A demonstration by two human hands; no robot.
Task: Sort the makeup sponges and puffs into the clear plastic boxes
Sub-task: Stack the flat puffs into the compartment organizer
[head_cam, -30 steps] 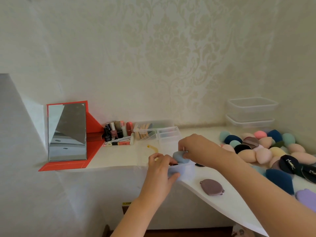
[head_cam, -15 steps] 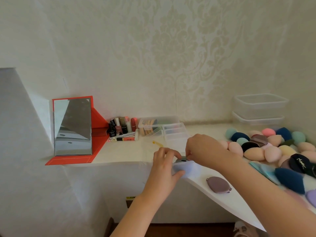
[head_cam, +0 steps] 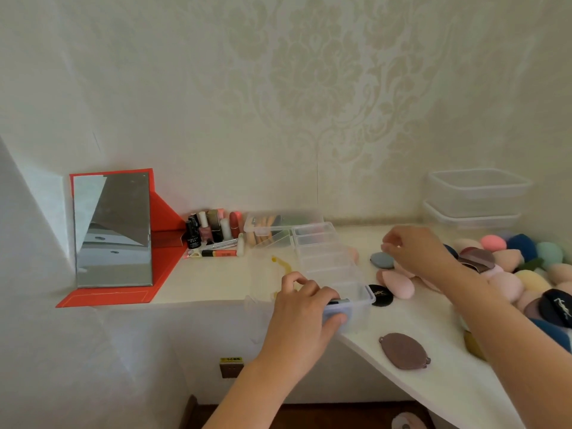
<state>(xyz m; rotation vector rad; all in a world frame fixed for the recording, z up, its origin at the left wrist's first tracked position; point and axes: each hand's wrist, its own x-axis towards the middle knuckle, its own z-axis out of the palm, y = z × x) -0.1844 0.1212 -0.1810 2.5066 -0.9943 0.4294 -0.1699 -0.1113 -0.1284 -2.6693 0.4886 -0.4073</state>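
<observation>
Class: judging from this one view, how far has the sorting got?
Done: one blue-grey puff sits in the nearest compartment of the clear divided box. In hand: the left hand grips that end; the right hand reaches toward the pile. Left: nearly everything, and the stacked clear tubs.

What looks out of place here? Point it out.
The clear compartment box juts past the table edge at its near end, steadied by the left hand. A mauve puff lies alone by that edge.
</observation>
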